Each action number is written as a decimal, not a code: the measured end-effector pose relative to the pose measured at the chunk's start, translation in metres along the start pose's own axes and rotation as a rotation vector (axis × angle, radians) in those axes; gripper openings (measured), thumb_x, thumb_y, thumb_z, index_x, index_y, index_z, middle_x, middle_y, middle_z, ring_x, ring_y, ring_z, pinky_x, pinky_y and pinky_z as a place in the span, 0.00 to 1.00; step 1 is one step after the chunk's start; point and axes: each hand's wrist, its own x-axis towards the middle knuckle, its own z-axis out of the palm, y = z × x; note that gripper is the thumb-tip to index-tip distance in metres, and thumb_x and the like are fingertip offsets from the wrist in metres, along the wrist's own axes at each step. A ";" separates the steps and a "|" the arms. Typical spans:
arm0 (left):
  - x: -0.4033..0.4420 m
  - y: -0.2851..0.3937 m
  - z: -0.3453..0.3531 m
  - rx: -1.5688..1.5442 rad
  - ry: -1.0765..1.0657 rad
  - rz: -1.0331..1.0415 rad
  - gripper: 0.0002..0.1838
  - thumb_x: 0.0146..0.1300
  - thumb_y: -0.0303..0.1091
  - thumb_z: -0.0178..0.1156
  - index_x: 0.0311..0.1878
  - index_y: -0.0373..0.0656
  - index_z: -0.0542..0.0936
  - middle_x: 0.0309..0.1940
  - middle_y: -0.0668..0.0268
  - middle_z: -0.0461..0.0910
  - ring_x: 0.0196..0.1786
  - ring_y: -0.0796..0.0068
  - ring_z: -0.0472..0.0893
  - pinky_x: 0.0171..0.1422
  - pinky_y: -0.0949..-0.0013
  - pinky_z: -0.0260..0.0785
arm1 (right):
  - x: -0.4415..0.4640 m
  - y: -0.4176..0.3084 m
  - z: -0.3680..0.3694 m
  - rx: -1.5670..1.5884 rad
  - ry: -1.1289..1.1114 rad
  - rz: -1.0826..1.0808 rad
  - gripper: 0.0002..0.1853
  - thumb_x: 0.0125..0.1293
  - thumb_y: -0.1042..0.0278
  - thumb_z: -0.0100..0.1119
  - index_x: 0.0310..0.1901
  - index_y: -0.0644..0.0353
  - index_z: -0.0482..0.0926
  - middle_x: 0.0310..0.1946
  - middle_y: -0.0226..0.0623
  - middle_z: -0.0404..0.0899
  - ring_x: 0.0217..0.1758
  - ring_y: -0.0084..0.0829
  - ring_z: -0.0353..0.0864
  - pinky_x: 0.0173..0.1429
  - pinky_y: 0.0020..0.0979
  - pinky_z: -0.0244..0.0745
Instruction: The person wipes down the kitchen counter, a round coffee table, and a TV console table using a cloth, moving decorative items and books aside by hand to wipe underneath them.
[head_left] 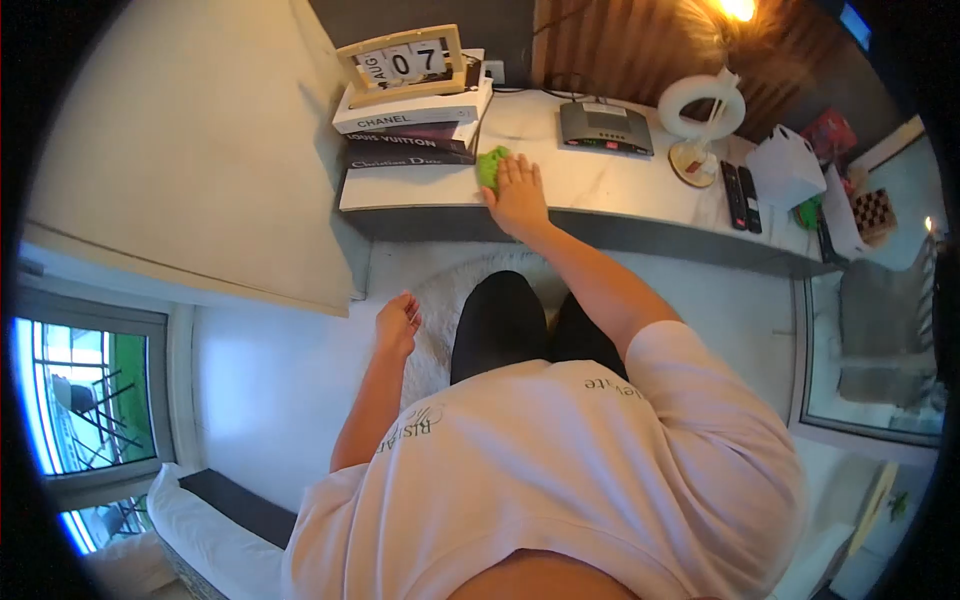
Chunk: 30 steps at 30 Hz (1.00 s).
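On the white marble-patterned console top, my right hand (520, 197) lies over a crumpled green cloth (488, 168), pressing it near the front edge. Part of the cloth shows to the left of my fingers; the rest is under them. A stack of books (410, 145) stands just left of the cloth, with a flip calendar (405, 65) reading AUG 07 on top. My left hand (398, 324) hangs low beside my knee, over the floor, holding nothing, its fingers loosely bent and apart.
A dark router box (605, 128) sits to the right of the cloth. Further right are a ring-shaped lamp (690, 165), two black remotes (740, 198) and a white box (786, 168). A tall pale cabinet panel (190, 150) rises at the left. A fluffy rug (432, 345) lies below.
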 end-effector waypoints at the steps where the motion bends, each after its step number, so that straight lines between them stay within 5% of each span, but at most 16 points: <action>1: -0.001 0.000 0.006 0.024 -0.032 0.009 0.09 0.61 0.35 0.59 0.44 0.47 0.77 0.36 0.72 0.77 0.40 0.78 0.75 0.44 0.70 0.66 | -0.001 -0.004 -0.003 0.011 0.019 -0.033 0.34 0.66 0.48 0.45 0.63 0.70 0.62 0.65 0.51 0.60 0.72 0.48 0.53 0.73 0.48 0.43; 8: -0.008 0.007 0.057 0.034 -0.145 -0.003 0.08 0.60 0.37 0.61 0.41 0.48 0.77 0.34 0.72 0.76 0.40 0.78 0.75 0.44 0.71 0.67 | -0.020 0.006 0.002 0.149 0.014 -0.469 0.26 0.55 0.70 0.55 0.58 0.66 0.69 0.62 0.49 0.65 0.70 0.47 0.57 0.74 0.43 0.48; 13: -0.016 0.019 0.077 0.059 -0.220 0.014 0.09 0.60 0.38 0.61 0.43 0.48 0.77 0.35 0.72 0.76 0.40 0.77 0.74 0.44 0.71 0.65 | -0.101 0.029 -0.027 0.453 -0.207 -0.462 0.20 0.49 0.78 0.53 0.47 0.65 0.76 0.54 0.51 0.72 0.64 0.50 0.66 0.70 0.44 0.58; 15: -0.002 0.018 0.070 0.074 -0.275 0.022 0.10 0.60 0.38 0.61 0.44 0.49 0.77 0.36 0.72 0.76 0.41 0.76 0.74 0.44 0.70 0.65 | -0.138 0.058 -0.058 0.608 -0.364 -0.091 0.25 0.50 0.79 0.54 0.54 0.61 0.72 0.57 0.48 0.71 0.63 0.46 0.68 0.66 0.40 0.62; 22: 0.000 0.026 0.132 0.161 -0.444 -0.154 0.07 0.59 0.37 0.64 0.37 0.48 0.77 0.31 0.74 0.76 0.37 0.79 0.75 0.42 0.73 0.67 | -0.285 0.180 -0.131 0.523 0.177 1.098 0.22 0.58 0.71 0.52 0.57 0.57 0.73 0.46 0.47 0.80 0.48 0.47 0.79 0.52 0.39 0.73; 24: -0.008 0.031 0.171 0.217 -0.586 -0.138 0.07 0.61 0.37 0.62 0.38 0.48 0.77 0.32 0.75 0.77 0.37 0.80 0.75 0.42 0.73 0.67 | -0.332 0.196 -0.153 0.502 0.203 1.288 0.23 0.56 0.66 0.55 0.55 0.57 0.74 0.41 0.44 0.82 0.46 0.45 0.80 0.49 0.40 0.74; 30: -0.001 0.021 0.237 0.285 -0.890 -0.128 0.06 0.64 0.38 0.58 0.40 0.49 0.77 0.32 0.75 0.77 0.36 0.83 0.76 0.40 0.75 0.66 | -0.448 0.218 -0.157 -0.033 -0.308 1.545 0.32 0.46 0.48 0.66 0.50 0.62 0.77 0.41 0.45 0.82 0.45 0.37 0.81 0.49 0.36 0.75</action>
